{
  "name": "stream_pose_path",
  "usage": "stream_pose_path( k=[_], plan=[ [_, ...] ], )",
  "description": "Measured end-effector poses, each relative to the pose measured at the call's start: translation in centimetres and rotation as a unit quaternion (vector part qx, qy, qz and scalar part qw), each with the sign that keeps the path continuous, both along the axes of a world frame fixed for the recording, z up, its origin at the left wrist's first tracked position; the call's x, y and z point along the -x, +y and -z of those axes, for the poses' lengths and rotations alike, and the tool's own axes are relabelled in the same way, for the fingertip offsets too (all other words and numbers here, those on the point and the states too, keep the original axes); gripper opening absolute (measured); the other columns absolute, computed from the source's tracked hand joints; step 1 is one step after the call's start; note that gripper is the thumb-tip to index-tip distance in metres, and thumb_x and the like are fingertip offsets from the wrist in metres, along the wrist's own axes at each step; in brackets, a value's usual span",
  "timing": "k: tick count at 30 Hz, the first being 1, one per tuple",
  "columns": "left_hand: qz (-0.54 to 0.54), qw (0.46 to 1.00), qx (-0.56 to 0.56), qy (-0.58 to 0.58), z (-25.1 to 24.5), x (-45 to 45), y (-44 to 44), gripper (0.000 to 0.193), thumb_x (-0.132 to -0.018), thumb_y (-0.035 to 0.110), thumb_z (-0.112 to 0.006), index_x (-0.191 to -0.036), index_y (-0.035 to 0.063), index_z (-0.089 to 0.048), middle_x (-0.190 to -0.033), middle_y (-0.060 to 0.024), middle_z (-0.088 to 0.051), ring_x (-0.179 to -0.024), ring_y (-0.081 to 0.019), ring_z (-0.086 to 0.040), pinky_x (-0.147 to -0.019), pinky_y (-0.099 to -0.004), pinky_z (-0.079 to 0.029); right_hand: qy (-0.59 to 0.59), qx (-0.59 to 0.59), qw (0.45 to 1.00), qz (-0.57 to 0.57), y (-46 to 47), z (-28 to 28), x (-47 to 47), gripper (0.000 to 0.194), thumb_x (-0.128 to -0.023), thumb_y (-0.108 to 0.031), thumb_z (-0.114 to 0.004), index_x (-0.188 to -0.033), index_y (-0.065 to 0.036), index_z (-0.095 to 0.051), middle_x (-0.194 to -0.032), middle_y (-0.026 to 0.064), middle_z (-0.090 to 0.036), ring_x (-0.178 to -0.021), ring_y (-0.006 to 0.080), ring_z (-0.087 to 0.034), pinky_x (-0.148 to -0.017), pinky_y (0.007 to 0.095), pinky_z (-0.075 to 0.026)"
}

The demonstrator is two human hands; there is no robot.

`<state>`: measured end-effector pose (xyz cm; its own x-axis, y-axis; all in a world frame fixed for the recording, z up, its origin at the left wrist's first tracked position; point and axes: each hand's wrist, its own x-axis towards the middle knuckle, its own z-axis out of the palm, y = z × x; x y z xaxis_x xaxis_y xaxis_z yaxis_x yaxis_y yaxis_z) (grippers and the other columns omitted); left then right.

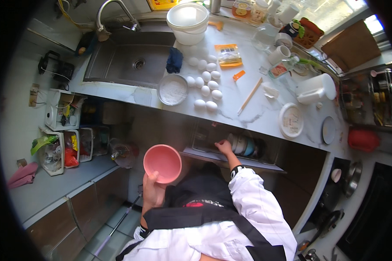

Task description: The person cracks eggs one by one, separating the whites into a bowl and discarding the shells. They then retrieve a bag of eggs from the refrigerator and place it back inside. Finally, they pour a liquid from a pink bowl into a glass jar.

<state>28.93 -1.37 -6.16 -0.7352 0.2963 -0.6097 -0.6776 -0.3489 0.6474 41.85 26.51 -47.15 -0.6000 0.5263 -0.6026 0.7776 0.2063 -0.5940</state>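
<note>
My left hand [154, 192] grips a pink bowl [163, 163] by its rim, thumb inside, in front of my body. Nothing shows inside the bowl. My right hand [223, 146] reaches over an open pull-out drawer [209, 155] below the countertop. Beside its fingers stand stacked bowls [238, 143], one of them light blue. The fingers are bent; whether they grip anything is too small to tell. On the marble-patterned counter [228, 109] above lie several white eggs [205, 90], next to a metal bowl of white powder [173, 89].
A steel sink [117, 62] with a faucet [117, 5] is at the upper left. The counter holds a white bucket [187, 27], an orange packet [228, 55], chopsticks [250, 96], a round lid [291, 120] and a white pitcher [315, 88]. Storage bins [54, 153] stand left.
</note>
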Motion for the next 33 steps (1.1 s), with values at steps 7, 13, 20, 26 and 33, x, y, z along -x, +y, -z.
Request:
stream_pose_path(
  k=[7, 13, 20, 26, 33],
  plan=[
    [-0.041, 0.999, 0.018, 0.003, 1.7, -0.7, -0.8, 0.067, -0.085, 0.017, -0.067, -0.145, 0.0019, -0.04, -0.137, -0.0137, -0.053, -0.125, -0.0284, -0.056, -0.104, -0.0444, -0.049, -0.176, 0.044, 0.983, -0.024, -5.3, -1.3, 10.2, 0.088, -0.071, -0.057, -0.077, -0.134, 0.0, -0.055, -0.137, 0.0264, -0.056, -0.125, 0.0361, -0.058, -0.103, 0.0422, -0.049],
    [-0.069, 0.997, 0.017, -0.025, 4.2, -1.4, -2.3, 0.07, -0.083, 0.015, -0.07, -0.145, 0.002, -0.04, -0.138, -0.0124, -0.052, -0.128, -0.0281, -0.053, -0.107, -0.0447, -0.045, -0.223, -0.015, 0.974, -0.02, -6.7, 4.2, 12.4, 0.082, -0.077, -0.063, -0.066, -0.14, -0.012, -0.055, -0.141, 0.0214, -0.055, -0.13, 0.0356, -0.054, -0.107, 0.0442, -0.047],
    [-0.07, 0.997, 0.017, -0.033, 4.6, -1.0, -2.3, 0.068, -0.084, 0.013, -0.07, -0.144, 0.0026, -0.041, -0.137, -0.0122, -0.054, -0.128, -0.0282, -0.054, -0.108, -0.0447, -0.045, -0.236, -0.053, 0.97, -0.038, -6.0, 3.0, 11.6, 0.079, -0.079, -0.068, -0.062, -0.138, -0.015, -0.057, -0.14, 0.0162, -0.057, -0.129, 0.0327, -0.056, -0.105, 0.045, -0.048],
    [-0.052, 0.998, 0.019, -0.019, 4.1, -0.4, -1.7, 0.067, -0.085, 0.013, -0.07, -0.144, 0.0026, -0.041, -0.136, -0.0127, -0.055, -0.126, -0.0282, -0.055, -0.107, -0.0448, -0.047, -0.139, -0.039, 0.987, -0.074, -5.1, 0.9, 9.7, 0.074, -0.082, -0.064, -0.061, -0.139, -0.017, -0.057, -0.136, 0.0147, -0.06, -0.123, 0.032, -0.06, -0.102, 0.0459, -0.05],
    [-0.02, 0.999, 0.021, -0.023, 3.8, -0.1, -0.4, 0.068, -0.084, 0.013, -0.07, -0.144, 0.002, -0.041, -0.135, -0.0141, -0.055, -0.124, -0.0294, -0.057, -0.105, -0.0456, -0.048, -0.205, -0.129, 0.969, 0.053, -9.5, 9.4, 10.5, 0.059, -0.091, -0.032, -0.06, -0.145, -0.012, -0.047, -0.141, 0.026, -0.05, -0.121, 0.0412, -0.058, -0.099, 0.0515, -0.05]
  ],
)
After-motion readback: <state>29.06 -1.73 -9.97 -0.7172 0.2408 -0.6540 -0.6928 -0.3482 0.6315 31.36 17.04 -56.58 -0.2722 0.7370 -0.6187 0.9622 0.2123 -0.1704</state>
